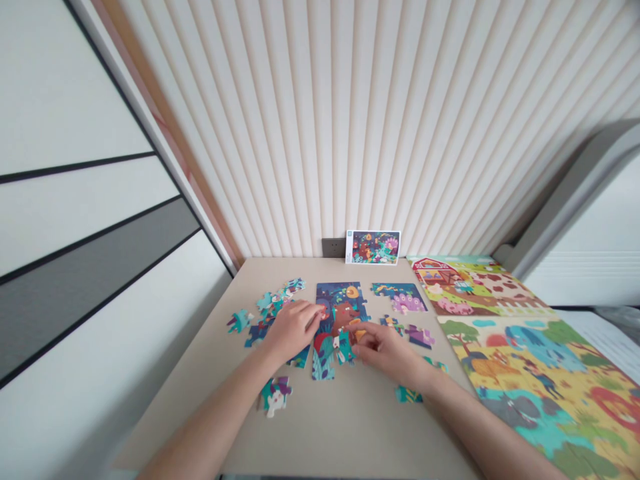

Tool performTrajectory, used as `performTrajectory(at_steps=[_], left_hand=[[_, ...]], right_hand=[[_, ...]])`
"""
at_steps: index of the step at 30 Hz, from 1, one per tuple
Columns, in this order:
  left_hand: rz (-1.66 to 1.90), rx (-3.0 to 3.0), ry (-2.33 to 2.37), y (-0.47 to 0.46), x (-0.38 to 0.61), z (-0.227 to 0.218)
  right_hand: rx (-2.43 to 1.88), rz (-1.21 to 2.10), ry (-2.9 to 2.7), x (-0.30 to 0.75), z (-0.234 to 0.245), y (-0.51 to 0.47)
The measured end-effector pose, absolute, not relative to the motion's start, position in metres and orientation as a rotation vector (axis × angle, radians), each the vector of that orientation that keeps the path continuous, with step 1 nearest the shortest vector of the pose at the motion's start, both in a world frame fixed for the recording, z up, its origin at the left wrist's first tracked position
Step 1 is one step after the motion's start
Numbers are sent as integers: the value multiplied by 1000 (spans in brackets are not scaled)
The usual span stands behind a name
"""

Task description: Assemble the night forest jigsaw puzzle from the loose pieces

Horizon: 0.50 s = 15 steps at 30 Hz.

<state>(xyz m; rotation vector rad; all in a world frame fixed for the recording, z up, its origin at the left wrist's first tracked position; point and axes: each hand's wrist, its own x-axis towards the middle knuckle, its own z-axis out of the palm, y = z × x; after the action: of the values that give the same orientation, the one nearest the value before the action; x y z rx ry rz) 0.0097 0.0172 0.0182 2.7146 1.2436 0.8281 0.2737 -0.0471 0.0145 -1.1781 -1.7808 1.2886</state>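
Observation:
A partly joined jigsaw puzzle [331,293] with a brown bear on dark blue lies mid-table. My left hand [294,327] rests at its left edge, fingers bent and thumb apart from the index finger, the fingertips touching the puzzle. My right hand [379,345] pinches a teal puzzle piece [345,348] with a white figure on it, over the lower right of the joined part. Whether that piece is seated cannot be seen. Loose puzzle pieces [240,321] are heaped to the left, some hidden behind my left hand. Another loose piece [276,397] lies nearer to me.
A picture card [373,247] leans on the ribbed wall beside a dark socket [333,247]. Right of the bear lie a joined pink-and-blue section [407,301] and several loose pieces [419,335]. Two finished puzzles, a farm [480,287] and a safari scene [545,387], cover the right side.

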Motion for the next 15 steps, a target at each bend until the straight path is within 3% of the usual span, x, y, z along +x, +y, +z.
performTrajectory(at_steps=[7,15], left_hand=[[1001,2669,1564,41,-38,31],[978,2648,1687,53,-60,34]], right_hand=[[-1284,1126,-1781,285,28,-43],[-1067,1414,-1988,268,39,-61]])
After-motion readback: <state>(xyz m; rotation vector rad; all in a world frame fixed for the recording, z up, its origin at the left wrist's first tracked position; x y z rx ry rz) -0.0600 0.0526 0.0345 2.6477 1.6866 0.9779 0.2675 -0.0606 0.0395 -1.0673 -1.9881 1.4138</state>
